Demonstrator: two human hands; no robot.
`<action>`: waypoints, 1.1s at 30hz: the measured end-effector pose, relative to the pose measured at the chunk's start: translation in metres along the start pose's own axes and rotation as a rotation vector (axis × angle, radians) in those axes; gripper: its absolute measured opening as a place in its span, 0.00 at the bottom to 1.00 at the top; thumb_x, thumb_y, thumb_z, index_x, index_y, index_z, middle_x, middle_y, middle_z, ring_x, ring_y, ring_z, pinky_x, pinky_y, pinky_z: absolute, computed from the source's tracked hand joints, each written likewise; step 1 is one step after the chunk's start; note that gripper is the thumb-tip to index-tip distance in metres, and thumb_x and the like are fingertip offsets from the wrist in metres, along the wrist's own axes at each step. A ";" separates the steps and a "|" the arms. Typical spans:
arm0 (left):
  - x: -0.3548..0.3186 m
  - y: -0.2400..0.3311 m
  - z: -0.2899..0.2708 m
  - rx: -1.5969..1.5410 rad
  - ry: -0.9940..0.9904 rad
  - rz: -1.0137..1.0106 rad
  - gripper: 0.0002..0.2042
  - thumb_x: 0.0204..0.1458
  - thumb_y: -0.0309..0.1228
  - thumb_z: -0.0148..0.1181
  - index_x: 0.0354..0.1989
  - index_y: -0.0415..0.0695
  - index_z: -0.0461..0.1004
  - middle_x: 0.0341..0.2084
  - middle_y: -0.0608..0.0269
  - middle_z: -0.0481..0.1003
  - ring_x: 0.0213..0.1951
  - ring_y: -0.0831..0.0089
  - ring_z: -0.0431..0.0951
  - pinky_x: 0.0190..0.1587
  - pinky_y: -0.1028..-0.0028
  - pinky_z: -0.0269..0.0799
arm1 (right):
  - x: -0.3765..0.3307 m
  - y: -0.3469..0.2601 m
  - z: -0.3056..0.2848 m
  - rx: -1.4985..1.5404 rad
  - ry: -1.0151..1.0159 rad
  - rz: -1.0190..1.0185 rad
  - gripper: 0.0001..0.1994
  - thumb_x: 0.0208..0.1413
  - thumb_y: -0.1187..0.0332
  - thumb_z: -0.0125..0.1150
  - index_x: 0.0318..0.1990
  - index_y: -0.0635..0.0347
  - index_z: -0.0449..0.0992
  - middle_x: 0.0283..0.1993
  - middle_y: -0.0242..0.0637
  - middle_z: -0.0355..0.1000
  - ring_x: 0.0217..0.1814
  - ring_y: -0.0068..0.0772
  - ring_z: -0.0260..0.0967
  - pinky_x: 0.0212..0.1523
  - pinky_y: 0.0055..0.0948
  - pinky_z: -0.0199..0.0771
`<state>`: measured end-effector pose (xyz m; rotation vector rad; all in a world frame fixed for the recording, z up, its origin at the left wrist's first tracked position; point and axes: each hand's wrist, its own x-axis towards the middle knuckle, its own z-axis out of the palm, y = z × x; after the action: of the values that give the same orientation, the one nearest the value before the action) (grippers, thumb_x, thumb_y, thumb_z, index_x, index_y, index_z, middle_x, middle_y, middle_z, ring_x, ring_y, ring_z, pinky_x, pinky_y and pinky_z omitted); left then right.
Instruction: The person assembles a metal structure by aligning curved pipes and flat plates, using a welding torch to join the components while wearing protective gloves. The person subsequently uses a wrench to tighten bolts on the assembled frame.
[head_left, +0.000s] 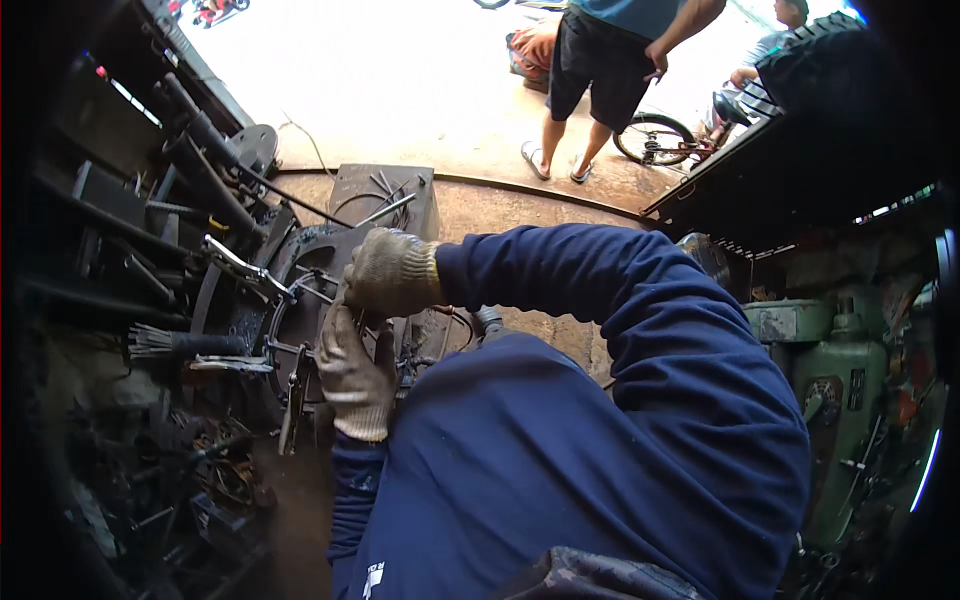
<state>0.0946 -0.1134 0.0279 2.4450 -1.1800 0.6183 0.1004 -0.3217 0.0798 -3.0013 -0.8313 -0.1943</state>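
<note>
Both my hands wear worn beige work gloves, and dark blue sleeves cover my arms. My right hand is curled into a fist over a small dark metal part in front of my chest. Just below it my left hand reaches up with its fingers against the same part; its grip is hidden from me. Behind the hands a round dark metal rim stands on the floor, with shiny levers and rods sticking out of it.
A grey metal box with rods on it sits beyond the rim. Long dark bars lean at the left above a scrap heap. A green machine stands right. Another person stands by a bicycle wheel in the doorway.
</note>
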 end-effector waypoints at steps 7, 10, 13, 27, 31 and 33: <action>0.007 -0.005 0.027 -0.131 -0.224 -0.322 0.25 0.53 0.43 0.68 0.57 0.45 0.73 0.43 0.48 0.80 0.44 0.47 0.82 0.45 0.53 0.79 | 0.015 0.007 0.016 0.093 -0.102 -0.058 0.13 0.50 0.52 0.67 0.33 0.48 0.87 0.33 0.39 0.82 0.35 0.47 0.82 0.35 0.43 0.81; 0.013 -0.003 0.029 -0.084 -0.235 -0.338 0.19 0.53 0.42 0.68 0.48 0.44 0.77 0.39 0.49 0.80 0.42 0.46 0.82 0.44 0.53 0.78 | 0.021 0.006 0.023 0.131 -0.097 -0.031 0.13 0.50 0.52 0.67 0.34 0.48 0.87 0.34 0.42 0.82 0.36 0.51 0.81 0.38 0.45 0.81; 0.011 0.000 0.032 -0.060 -0.197 -0.355 0.17 0.53 0.42 0.67 0.44 0.43 0.77 0.36 0.50 0.80 0.41 0.47 0.82 0.43 0.53 0.78 | 0.022 0.006 0.016 0.118 -0.184 -0.039 0.13 0.50 0.53 0.66 0.33 0.50 0.87 0.34 0.42 0.82 0.37 0.51 0.81 0.38 0.45 0.81; -0.003 -0.021 0.049 -0.087 -0.121 -0.220 0.10 0.57 0.35 0.60 0.42 0.42 0.77 0.37 0.51 0.80 0.40 0.47 0.81 0.42 0.53 0.78 | 0.012 0.011 0.024 0.096 -0.018 -0.125 0.10 0.46 0.58 0.67 0.31 0.50 0.87 0.30 0.42 0.80 0.33 0.52 0.80 0.35 0.47 0.80; -0.002 -0.022 0.050 -0.080 -0.129 -0.182 0.12 0.61 0.37 0.57 0.47 0.44 0.77 0.40 0.49 0.80 0.41 0.46 0.81 0.43 0.53 0.77 | 0.010 0.009 0.013 0.138 -0.081 -0.098 0.11 0.49 0.56 0.64 0.33 0.48 0.87 0.33 0.42 0.81 0.37 0.51 0.81 0.38 0.48 0.81; -0.002 -0.018 0.052 -0.106 -0.086 -0.185 0.11 0.58 0.37 0.60 0.43 0.44 0.78 0.37 0.50 0.80 0.40 0.47 0.81 0.42 0.53 0.78 | 0.014 0.009 0.017 0.139 -0.133 -0.067 0.12 0.52 0.55 0.63 0.35 0.47 0.87 0.35 0.42 0.82 0.39 0.51 0.81 0.40 0.47 0.81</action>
<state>0.1196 -0.1272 -0.0186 2.4743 -0.9765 0.3904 0.1184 -0.3214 0.0646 -2.8834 -0.9164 0.0615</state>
